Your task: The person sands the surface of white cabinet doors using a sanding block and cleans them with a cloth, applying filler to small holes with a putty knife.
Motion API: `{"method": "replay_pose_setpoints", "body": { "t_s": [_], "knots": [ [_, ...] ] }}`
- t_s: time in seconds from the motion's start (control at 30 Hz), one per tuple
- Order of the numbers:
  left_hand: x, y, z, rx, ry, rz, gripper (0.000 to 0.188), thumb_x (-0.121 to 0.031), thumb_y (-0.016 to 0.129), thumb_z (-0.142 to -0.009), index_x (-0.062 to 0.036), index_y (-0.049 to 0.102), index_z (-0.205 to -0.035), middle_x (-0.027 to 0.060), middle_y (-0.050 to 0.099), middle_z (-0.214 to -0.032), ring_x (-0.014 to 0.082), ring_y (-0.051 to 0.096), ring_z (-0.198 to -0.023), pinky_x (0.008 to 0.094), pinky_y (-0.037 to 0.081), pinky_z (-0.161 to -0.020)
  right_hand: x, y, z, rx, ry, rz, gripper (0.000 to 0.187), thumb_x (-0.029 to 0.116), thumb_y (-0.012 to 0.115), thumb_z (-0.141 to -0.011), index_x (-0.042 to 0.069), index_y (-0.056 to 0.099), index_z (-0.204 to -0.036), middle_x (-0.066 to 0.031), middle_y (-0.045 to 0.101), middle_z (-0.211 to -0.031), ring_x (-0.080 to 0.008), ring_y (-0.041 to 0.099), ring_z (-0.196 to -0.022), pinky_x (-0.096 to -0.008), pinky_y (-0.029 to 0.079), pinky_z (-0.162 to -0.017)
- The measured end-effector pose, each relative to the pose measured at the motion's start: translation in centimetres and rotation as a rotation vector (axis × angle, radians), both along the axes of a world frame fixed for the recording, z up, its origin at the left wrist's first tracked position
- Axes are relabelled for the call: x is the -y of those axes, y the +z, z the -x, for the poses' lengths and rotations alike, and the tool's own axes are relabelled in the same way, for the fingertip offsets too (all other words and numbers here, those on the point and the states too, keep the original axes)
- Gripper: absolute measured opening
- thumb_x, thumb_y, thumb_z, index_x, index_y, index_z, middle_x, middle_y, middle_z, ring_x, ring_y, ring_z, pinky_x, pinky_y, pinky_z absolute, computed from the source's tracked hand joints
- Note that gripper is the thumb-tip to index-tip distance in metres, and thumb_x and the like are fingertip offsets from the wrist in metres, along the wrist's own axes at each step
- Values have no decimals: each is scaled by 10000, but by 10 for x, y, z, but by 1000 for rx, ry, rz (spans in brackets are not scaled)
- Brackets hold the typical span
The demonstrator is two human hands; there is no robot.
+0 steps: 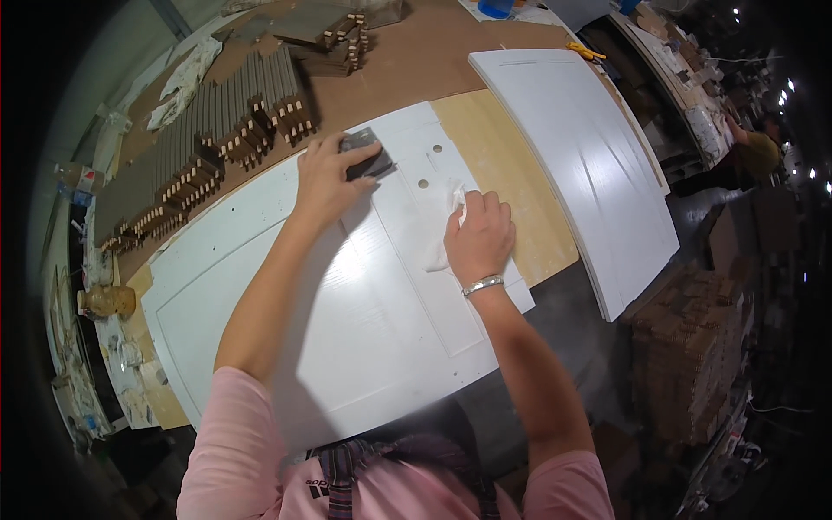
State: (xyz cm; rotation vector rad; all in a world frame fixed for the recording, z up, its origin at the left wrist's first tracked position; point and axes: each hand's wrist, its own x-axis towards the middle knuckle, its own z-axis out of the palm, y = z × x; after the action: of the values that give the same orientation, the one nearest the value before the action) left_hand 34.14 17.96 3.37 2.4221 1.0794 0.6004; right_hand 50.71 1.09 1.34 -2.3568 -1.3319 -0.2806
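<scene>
A white panelled door [286, 286] with shallow grooves and two round holes lies flat in front of me. At its far edge my left hand [329, 178] is closed around a dark grey sanding block [371, 154], which rests on the door. My right hand [482, 236], with a silver bracelet at the wrist, presses a crumpled white cloth [438, 247] against the door's right part. The fingertips of the right hand are partly hidden by the cloth.
A second white panel [572, 147] lies to the right on a light wooden board [494, 143]. Stacked dark slats [217, 130] with pale pegs stand at the far left. Nearby are a jar [108, 302], a bottle [78, 182] and yellow-handled pliers [587, 52]. Cardboard [693, 364] is piled at right; another person [758, 147] stands beyond.
</scene>
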Motion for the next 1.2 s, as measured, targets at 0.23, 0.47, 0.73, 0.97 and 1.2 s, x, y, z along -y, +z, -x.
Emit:
{"method": "replay_pose_setpoints", "body": {
  "t_s": [0.23, 0.47, 0.73, 0.97, 1.2],
  "knots": [
    [12, 15, 2, -112, -39, -54, 579, -160, 870, -666, -295, 729, -1212, 98, 563, -1348, 297, 479, -1227, 416, 348, -1063, 0, 0, -1, 24, 17, -22, 175, 143, 659, -812, 94, 596, -968, -81, 553, -945, -298, 552, -877, -440, 464, -699],
    [13, 29, 20, -265, -84, -189, 524, -213, 833, -703, -322, 731, -1205, 127, 591, -1304, 295, 482, -1214, 414, 305, -1050, 2, 2, 1, 16, 21, 14, 181, 156, 657, -818, 89, 586, -971, -80, 555, -954, -297, 556, -894, -439, 470, -717],
    [48, 29, 17, -215, -119, -67, 483, -308, 818, -710, -287, 737, -1186, 104, 605, -1255, 285, 518, -1124, 406, 358, -988, 0, 6, 1, 33, 15, 66, 189, 175, 652, -830, 86, 593, -986, -86, 563, -966, -297, 559, -911, -442, 476, -743],
    [82, 39, 137, 62, 66, 35, 596, -197, 827, -710, -197, 680, -1288, 154, 587, -1281, 316, 519, -1162, 417, 406, -1035, -1, -1, -2, 28, -7, 50, 181, 182, 639, -844, 77, 604, -987, -102, 574, -976, -307, 569, -934, -458, 480, -761],
    [125, 18, 398, 493, 816, -16, 598, -112, 773, -817, -12, 562, -1367, 167, 640, -1227, 276, 629, -1085, 376, 477, -973, -7, -24, -9, 110, 34, -91, 205, 176, 633, -835, 72, 646, -1012, -118, 629, -1007, -325, 600, -983, -462, 500, -825]
  ]
}}
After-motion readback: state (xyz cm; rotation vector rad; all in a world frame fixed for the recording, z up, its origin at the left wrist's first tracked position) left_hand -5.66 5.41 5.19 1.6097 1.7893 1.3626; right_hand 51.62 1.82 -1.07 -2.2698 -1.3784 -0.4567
